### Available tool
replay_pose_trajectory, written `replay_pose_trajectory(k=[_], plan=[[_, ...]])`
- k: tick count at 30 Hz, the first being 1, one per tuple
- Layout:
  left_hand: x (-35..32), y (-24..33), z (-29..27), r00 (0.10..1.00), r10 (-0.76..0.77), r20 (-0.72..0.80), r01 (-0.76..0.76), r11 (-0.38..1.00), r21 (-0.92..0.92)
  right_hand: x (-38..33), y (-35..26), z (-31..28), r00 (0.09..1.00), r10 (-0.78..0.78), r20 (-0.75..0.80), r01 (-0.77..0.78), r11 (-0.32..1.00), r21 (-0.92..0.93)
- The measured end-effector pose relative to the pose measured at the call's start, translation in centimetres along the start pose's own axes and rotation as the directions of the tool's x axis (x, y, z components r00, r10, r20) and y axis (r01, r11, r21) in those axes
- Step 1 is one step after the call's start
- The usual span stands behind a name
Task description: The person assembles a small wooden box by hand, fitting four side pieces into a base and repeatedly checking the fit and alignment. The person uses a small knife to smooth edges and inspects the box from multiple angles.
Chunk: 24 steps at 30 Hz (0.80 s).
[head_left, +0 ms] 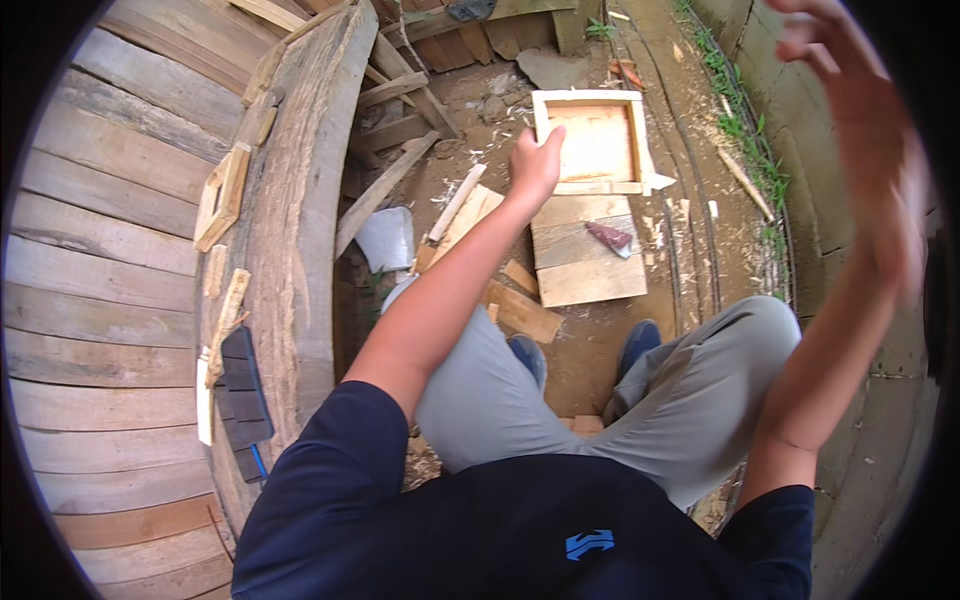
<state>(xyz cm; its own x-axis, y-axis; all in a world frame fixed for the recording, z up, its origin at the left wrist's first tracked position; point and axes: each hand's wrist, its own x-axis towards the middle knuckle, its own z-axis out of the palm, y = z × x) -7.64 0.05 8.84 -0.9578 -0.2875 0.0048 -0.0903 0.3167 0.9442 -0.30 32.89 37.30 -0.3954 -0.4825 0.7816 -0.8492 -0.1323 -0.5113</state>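
Note:
My left hand point(535, 165) grips the left side of a square, pale wooden frame point(592, 97), thumb over its rim. The frame has raised edges around a light inner face, and is tilted above the ground past my knees. Just below it is a low wooden block of planks point(585, 278), with a dark red cone-shaped packet point(610, 238) lying on top. High on the right, my right hand point(838, 45) is raised, blurred and partly cut off by the picture's edge. Its fingers look apart, and I see nothing in them.
A thick timber beam point(300, 200) runs along my left, bearing a small wooden frame point(222, 197), offcuts and a dark flat panel point(245, 385). Loose boards point(525, 312) and shavings lie around my feet. A block wall point(830, 190) stands close on the right.

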Motion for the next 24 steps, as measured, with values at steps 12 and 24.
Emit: replay_pose_trajectory(k=[12,24], plan=[[-1.7,3.7,1.0,0.991,-0.123,-0.051,0.108,0.969,-0.223,-6.6,15.2,8.1,0.34,0.94,0.014,-0.912,0.334,-0.238],[-0.5,0.1,2.2,0.991,-0.054,0.126,0.067,0.993,-0.101,-7.6,16.6,10.3,0.372,0.928,0.032,-0.919,0.373,-0.125]])
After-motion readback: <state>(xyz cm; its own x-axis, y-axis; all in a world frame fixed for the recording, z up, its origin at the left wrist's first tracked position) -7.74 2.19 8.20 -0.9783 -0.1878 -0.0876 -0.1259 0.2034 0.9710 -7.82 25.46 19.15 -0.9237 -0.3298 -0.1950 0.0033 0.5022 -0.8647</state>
